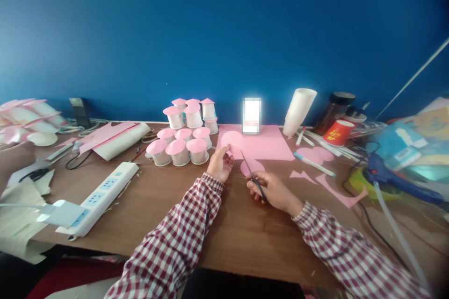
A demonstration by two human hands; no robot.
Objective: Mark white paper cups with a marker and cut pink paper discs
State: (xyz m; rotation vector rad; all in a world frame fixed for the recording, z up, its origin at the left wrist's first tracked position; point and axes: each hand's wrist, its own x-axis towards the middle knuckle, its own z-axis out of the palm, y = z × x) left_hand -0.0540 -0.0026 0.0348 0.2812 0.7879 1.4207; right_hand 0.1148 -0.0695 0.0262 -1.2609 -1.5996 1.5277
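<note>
My left hand (pixel 220 164) pinches the lower edge of a pink paper circle (pixel 232 140), raised in front of a pink paper sheet (pixel 270 145). In my right hand (pixel 268 188) is a pair of scissors (pixel 249 164), its blades pointing up and left toward the circle. Whether the blades touch the paper I cannot tell. Below the sheet, another pink circle (pixel 253 168) lies on the table, partly behind the scissors. To the left of my left hand stand several white paper cups with pink cone tops (pixel 177 147), some stacked on others.
A white power strip (pixel 105 191) with a plugged-in adapter lies left. Pink scraps (pixel 342 190), a marker (pixel 314 164) and a blue glue gun (pixel 403 180) with its cord are right. A stack of white cups (pixel 300 110) leans near the wall. Another person's arm (pixel 16 161) shows far left.
</note>
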